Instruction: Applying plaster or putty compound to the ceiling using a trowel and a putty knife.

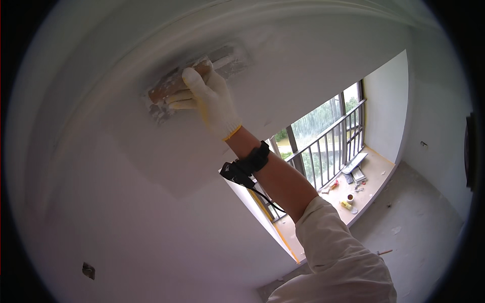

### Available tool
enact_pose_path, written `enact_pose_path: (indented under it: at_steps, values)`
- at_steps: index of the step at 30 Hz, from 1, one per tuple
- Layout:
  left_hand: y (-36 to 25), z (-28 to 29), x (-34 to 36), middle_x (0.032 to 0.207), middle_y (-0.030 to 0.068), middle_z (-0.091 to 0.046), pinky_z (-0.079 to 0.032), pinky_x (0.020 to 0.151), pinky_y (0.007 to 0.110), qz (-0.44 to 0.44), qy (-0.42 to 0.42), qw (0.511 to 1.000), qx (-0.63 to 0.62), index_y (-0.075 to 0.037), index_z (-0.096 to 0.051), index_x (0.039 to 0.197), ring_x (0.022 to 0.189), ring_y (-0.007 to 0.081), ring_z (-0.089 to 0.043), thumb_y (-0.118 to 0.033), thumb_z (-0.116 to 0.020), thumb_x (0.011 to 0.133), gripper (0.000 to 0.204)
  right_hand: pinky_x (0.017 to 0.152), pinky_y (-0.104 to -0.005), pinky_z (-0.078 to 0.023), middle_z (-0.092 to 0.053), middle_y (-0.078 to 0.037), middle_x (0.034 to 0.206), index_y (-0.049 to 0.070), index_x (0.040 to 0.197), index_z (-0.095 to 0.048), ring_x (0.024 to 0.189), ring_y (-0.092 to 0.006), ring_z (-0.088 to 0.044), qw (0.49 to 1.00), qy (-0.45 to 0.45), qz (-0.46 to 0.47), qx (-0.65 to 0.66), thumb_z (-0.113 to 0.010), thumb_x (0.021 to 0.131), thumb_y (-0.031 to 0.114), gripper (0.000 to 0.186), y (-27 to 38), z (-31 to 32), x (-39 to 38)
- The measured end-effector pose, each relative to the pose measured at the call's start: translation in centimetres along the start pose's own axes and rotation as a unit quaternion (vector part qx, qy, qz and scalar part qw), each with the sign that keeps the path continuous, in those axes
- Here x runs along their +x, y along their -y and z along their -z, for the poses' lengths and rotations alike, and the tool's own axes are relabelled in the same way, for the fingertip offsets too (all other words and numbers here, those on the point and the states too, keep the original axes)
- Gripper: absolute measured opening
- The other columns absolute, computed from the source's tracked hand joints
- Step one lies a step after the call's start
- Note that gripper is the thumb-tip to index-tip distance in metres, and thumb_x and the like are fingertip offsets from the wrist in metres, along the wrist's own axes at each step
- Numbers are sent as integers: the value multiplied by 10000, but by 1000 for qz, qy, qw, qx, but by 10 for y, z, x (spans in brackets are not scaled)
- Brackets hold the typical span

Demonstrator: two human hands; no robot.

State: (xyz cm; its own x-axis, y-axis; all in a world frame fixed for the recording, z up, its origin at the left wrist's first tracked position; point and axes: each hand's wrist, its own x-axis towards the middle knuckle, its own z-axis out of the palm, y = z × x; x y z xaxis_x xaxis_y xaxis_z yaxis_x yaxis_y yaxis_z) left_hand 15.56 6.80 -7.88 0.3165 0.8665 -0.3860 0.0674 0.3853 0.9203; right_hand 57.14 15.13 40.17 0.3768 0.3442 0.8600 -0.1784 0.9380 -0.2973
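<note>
My right hand (209, 98), in a white knit glove with a yellow cuff edge, is raised high. Its fingers are wrapped round the wooden handle of a plastering trowel (230, 59). The trowel's grey, smeared metal blade lies against or very close to the white wall (151, 151), just below the curved moulding (101, 81) along the top. A black strap (255, 157) with a small device and a cable is round my right wrist. My left hand is out of view.
To the right, a window with dark railings (323, 146) opens above a ledge (374, 177). Tools, a cup (350, 198) and a yellow item (345, 205) lie on that ledge. An outlet box (88, 270) sits low in the wall. A stick-like tool (385, 252) lies on the floor.
</note>
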Motion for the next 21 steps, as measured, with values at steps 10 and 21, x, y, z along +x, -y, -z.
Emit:
enact_pose_path:
  at_steps: [10,21]
  values:
    - [-10,3,12,659,14,-571,-444,488,261,38,-14,999,20,-64,-653,1013,529,110,-515,-226,-570,972,187,792,-413,-625,-654,-265,1063,-79,1209,-428,914,-345,-716,998,31,-34,35,-580,991,338,494,-5,18,22]
    - [-7,-3,17,659,15,-570,-449,483,265,51,4,998,21,-63,-647,1023,524,113,-518,-249,-573,977,205,810,-398,-624,-664,-222,1084,-46,1197,-470,963,-298,-723,983,-111,-139,55,-547,1019,295,393,-24,77,-142]
